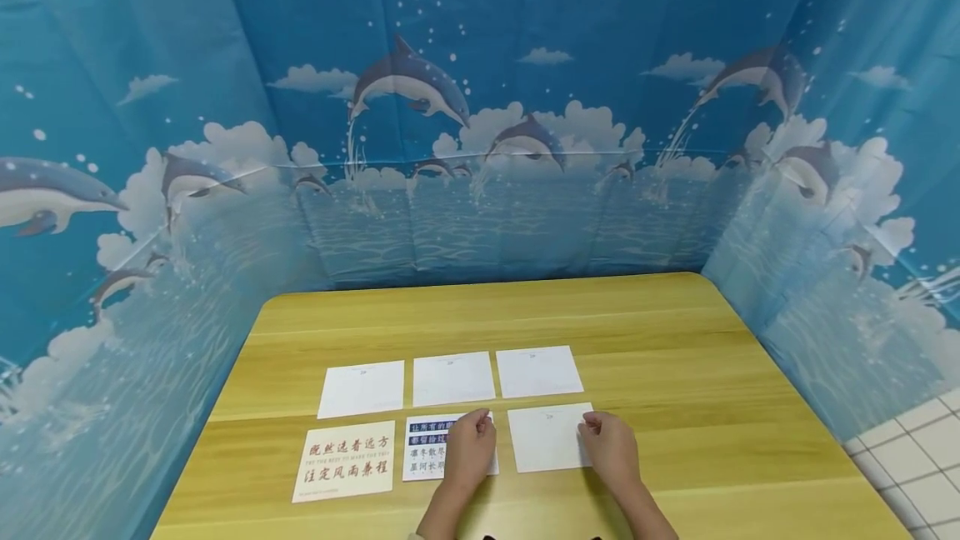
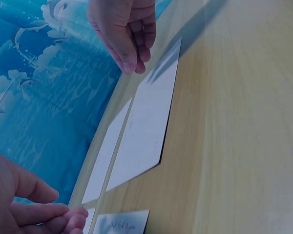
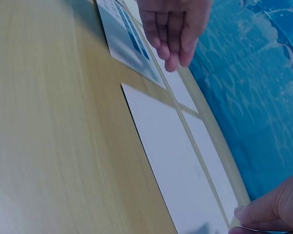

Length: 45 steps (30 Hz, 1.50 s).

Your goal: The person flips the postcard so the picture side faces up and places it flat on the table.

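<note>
My left hand point(image 1: 471, 447) hovers over the right part of a white postcard with dark blue bands and Chinese characters point(image 1: 423, 448). In the left wrist view its thumb and fingers are apart, loosely bent, with nothing between them. My right hand point(image 1: 613, 450) is at the right edge of a nearly blank white postcard point(image 1: 547, 440). The left wrist view shows the right hand's fingers point(image 2: 141, 51) loosely curled above that card's far end, casting a shadow; no held thing shows. The blank card lies flat between the hands.
A cream postcard with brown-red characters point(image 1: 345, 461) lies at the front left. Behind it is a row of white, mostly blank cards point(image 1: 362, 390), point(image 1: 453, 379), point(image 1: 538, 372). The wooden table point(image 1: 675, 357) meets a blue dolphin-print curtain point(image 1: 495, 223) at its far edge.
</note>
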Motion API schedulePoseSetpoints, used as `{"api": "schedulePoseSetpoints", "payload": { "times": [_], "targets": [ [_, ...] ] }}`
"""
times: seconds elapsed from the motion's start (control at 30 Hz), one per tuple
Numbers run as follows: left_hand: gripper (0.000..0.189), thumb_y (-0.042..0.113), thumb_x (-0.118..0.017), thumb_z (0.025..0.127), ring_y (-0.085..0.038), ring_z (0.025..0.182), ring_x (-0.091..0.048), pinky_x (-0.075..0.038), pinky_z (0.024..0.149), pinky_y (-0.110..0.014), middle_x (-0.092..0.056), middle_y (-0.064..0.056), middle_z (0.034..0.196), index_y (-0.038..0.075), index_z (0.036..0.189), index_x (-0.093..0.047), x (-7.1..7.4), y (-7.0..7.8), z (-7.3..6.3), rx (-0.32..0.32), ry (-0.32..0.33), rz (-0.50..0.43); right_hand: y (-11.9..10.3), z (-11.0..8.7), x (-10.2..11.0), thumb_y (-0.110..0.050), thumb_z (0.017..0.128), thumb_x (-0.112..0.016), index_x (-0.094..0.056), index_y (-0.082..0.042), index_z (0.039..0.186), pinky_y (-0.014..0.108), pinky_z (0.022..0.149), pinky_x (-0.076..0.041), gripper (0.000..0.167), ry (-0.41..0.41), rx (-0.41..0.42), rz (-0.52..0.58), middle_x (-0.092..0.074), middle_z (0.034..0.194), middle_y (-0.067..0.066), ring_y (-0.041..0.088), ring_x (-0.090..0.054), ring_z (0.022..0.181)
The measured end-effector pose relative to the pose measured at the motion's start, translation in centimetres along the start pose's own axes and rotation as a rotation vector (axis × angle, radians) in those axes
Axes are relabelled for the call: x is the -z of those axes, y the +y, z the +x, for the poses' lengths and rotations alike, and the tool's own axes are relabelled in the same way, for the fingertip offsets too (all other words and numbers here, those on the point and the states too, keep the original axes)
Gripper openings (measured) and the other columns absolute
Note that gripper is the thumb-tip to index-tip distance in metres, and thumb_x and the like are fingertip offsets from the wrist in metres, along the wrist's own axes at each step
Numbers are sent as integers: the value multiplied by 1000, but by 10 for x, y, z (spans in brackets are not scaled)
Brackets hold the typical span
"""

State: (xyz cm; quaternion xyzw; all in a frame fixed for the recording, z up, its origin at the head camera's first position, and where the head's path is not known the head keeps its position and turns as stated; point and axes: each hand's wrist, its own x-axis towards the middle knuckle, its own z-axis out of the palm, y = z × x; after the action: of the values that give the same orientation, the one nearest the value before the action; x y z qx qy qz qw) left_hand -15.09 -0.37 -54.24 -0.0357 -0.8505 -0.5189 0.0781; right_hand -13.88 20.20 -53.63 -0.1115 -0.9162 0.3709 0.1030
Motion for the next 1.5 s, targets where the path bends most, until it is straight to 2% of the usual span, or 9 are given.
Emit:
{"api": "schedulePoseSetpoints", "payload": {
  "times": [0.1, 0.2, 0.27, 0.37, 0.6, 0.77, 0.9, 1.13, 1.5],
  "targets": [
    [23, -2, -53, 84, -10, 69, -54, -49, 65, -26, -61, -3, 75, -14, 102, -62, -6, 2, -1, -13, -39, -12, 10, 4, 7, 2, 80, -63, -65, 13, 91, 39, 61, -49, 15, -8, -4, 3, -64, 76, 15, 29, -60, 72],
    [13, -3, -52, 83, -5, 60, -44, -43, 56, -22, -50, 3, 64, -9, 82, -63, -13, 4, -1, -21, -79, -13, 17, 7, 13, 2, 81, -62, -64, 13, 92, 41, 63, -49, 16, -2, -9, 7, -65, 79, 18, 32, -61, 76],
    [12, -3, -52, 81, -4, 55, -37, -36, 51, -20, -42, 6, 59, -3, 70, -57, -17, 6, -2, -26, -92, -11, 22, 9, 15, 1, 80, -62, -64, 13, 91, 43, 64, -49, 16, 3, -8, 1, -65, 79, 18, 34, -61, 76],
    [26, -2, -52, 80, -4, 47, -27, -27, 45, -20, -30, 9, 53, 7, 59, -40, -23, 7, -3, -10, -111, -7, 27, 11, 18, 0, 79, -63, -65, 13, 89, 45, 67, -48, 16, 10, -9, -6, -65, 79, 18, 35, -61, 77],
    [37, -1, -54, 79, -5, 43, -20, -19, 42, -21, -23, 10, 48, 17, 58, -29, -27, 8, -6, 11, -102, 21, 32, 11, 19, 0, 79, -62, -66, 12, 88, 45, 67, -48, 16, 4, -12, 0, -65, 78, 17, 34, -61, 76],
    [35, -1, -54, 77, -4, 43, -20, -20, 41, -21, -23, 11, 48, 14, 56, -31, -28, 9, -7, -23, -78, 38, 33, 11, 18, 0, 78, -63, -66, 11, 88, 44, 67, -48, 15, 11, -21, 4, -66, 78, 16, 33, -62, 76],
    [26, -1, -56, 77, -5, 46, -22, -20, 43, -22, -23, 11, 49, 7, 57, -41, -29, 12, -8, -30, -60, 52, 33, 12, 17, -1, 79, -62, -67, 10, 87, 44, 67, -48, 15, 16, -20, 3, -66, 78, 17, 34, -62, 77],
    [36, -1, -56, 75, -5, 45, -19, -19, 42, -22, -21, 12, 49, 16, 57, -30, -32, 11, -9, -44, -32, 67, 27, 10, 16, -1, 80, -62, -68, 10, 88, 42, 65, -49, 15, -15, -47, 36, -66, 79, 17, 33, -62, 76],
    [32, -2, -55, 75, -6, 48, -23, -22, 44, -23, -25, 11, 50, 13, 56, -35, -34, 10, -9, -18, -13, 51, 25, 8, 10, -2, 80, -62, -68, 9, 89, 43, 66, -48, 15, 2, -85, 38, -67, 80, 15, 32, -62, 77]
  ]
}}
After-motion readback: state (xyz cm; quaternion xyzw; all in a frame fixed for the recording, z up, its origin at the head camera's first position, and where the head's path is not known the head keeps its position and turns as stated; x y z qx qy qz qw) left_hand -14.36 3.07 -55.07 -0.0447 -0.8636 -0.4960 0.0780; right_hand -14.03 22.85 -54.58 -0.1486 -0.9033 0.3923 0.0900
